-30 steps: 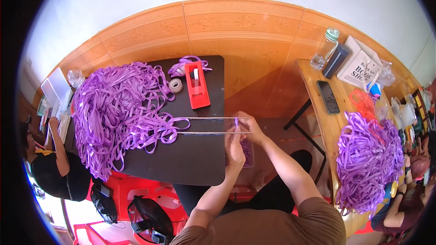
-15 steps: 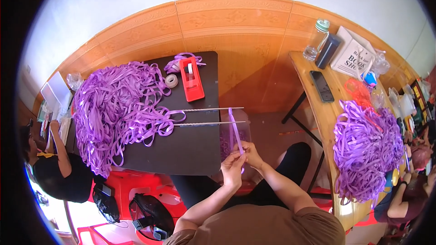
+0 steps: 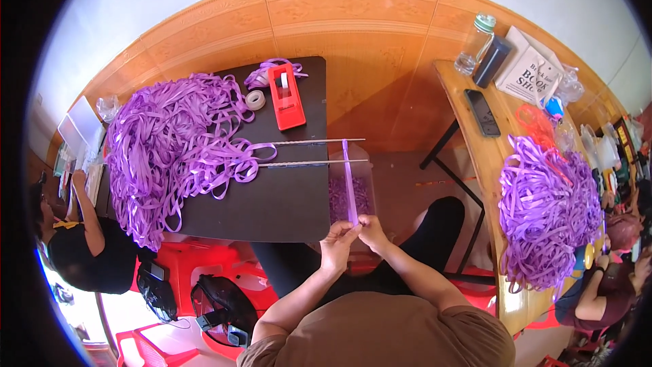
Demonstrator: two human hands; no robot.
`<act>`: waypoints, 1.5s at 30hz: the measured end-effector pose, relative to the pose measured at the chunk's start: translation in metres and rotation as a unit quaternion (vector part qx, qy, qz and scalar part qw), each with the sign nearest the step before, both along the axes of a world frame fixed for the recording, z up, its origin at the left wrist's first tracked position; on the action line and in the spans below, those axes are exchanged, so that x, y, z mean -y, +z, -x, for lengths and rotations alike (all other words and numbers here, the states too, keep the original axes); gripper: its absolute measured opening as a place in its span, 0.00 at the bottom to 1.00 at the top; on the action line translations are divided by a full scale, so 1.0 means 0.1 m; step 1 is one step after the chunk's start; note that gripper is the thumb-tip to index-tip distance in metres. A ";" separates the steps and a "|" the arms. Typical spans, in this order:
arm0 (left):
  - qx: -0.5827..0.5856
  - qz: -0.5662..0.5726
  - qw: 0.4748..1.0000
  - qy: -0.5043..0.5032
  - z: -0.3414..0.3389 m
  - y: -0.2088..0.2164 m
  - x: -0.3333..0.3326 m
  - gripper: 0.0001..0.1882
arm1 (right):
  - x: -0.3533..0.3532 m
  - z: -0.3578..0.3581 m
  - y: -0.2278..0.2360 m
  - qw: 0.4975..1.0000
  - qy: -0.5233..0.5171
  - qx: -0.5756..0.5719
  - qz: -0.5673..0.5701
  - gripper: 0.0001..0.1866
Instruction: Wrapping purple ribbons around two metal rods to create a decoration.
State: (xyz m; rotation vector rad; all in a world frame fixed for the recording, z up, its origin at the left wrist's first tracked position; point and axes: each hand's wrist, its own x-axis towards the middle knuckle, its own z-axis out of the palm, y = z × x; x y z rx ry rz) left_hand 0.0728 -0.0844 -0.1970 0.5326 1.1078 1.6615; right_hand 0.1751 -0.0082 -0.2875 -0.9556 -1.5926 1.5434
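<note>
Orange panelled wall (image 3: 367, 10) across the back, white above. Dark table (image 3: 251, 211) at left, wooden table (image 3: 487, 163) at right. On the dark one, large heap of purple ribbon (image 3: 170, 149), its front loops reaching two thin rods (image 3: 312, 162) jutting past the table edge. Trouble to expect, as judged: loops snagging on a jolt of the rods; rods bending or shifting from too hard a pull; slip off their free ends from a sideways tug. On the wooden table, second purple heap (image 3: 550, 224).

Beside the dark table, low down, translucent bin (image 3: 372, 183) with purple ribbon pieces (image 3: 362, 194) inside. Upright paper bag (image 3: 530, 68), contents hidden. Clear bottle (image 3: 473, 47) nearby, green-lidded, fill unclear.

Left hand (image 3: 337, 241) and right hand (image 3: 374, 234) close together, fingers of both pinched nearly closed at the lower end of purple strip (image 3: 350, 190). Strip running from far rod, across near rod, down to fingertips, seemingly taut; wrapped or merely draped, cannot tell.
</note>
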 end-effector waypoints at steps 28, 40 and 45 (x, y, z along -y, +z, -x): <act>-0.060 0.117 0.966 -0.224 0.25 -0.15 0.09 0.07 | 0.08 -0.39 0.40 0.923 0.125 0.042 0.362 0.06; -0.225 0.114 0.941 -0.226 0.19 -0.44 0.23 0.05 | 0.08 -0.46 0.43 0.931 0.118 0.088 0.335 0.05; -0.173 0.108 0.967 -0.151 0.15 -0.16 0.07 0.07 | 0.15 -0.48 0.44 0.938 0.098 0.030 0.332 0.04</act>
